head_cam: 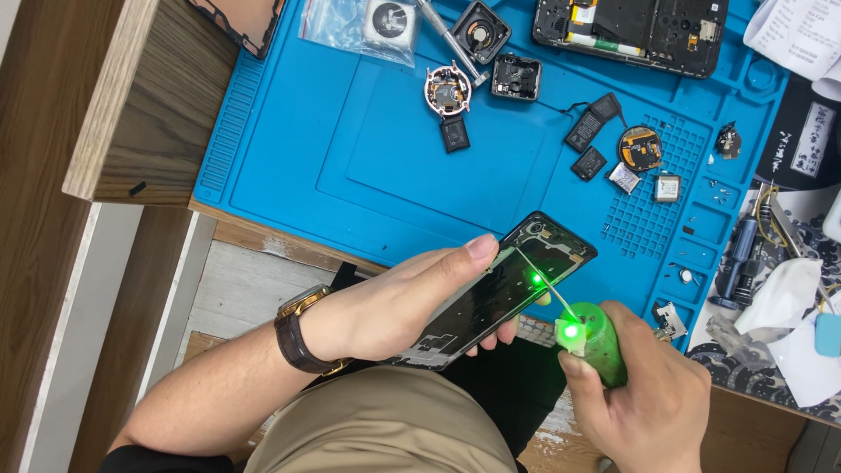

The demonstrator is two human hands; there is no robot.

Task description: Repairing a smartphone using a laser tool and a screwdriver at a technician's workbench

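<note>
Green screwdriver [594,340], clenched in right hand [644,403], touches the phone frame [504,285] gripped by left hand [394,302].

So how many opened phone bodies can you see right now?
2. One phone body is in the left hand, the green powered screwdriver tip on it. The other phone body lies at the blue mat's top edge.

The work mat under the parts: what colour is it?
Blue work mat, clearest in the head view.

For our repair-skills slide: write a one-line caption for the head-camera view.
Left hand steadies an opened phone while the right hand works a lit green electric screwdriver on it above a blue repair mat.
</note>
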